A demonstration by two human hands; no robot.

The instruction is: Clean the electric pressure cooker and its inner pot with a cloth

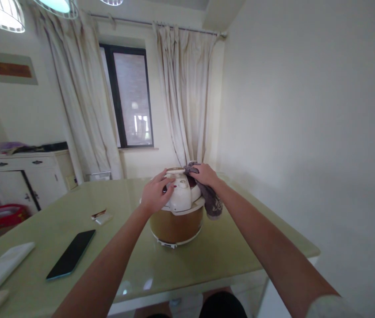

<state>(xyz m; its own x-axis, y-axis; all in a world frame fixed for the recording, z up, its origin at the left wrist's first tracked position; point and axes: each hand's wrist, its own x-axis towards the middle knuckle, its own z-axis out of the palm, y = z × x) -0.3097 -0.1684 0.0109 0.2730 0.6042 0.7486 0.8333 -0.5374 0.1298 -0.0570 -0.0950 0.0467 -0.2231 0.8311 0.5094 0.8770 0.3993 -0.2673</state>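
The cooker (177, 206) stands upright near the middle of the tabletop (124, 260), its vertical axis straight up. It is round, with a brown bowl (176, 227) under a white lid. The lid's raised housing and the small foot (166, 244) at the base both point toward the person, and a knob (182, 183) sits on top of the housing.

The tabletop is pale green and glossy. Close by on the left lie a white slab (5, 267) and a dark phone (71, 255), both slanting away to the right; farther off is a small packet (103, 218). Past the left edge sits a red basin (3, 218), then a white cabinet (26, 176). Pale curtains (187, 88) flank a dark-framed window (131, 97) at the back, and a bare wall (307, 110) rises on the right.

The left hand (156, 191) rests on the lid's left side, fingers loosely spread. The right hand (204, 175) grips a dark cloth (213, 204) at the lid's top right, one end hanging beside the cooker.
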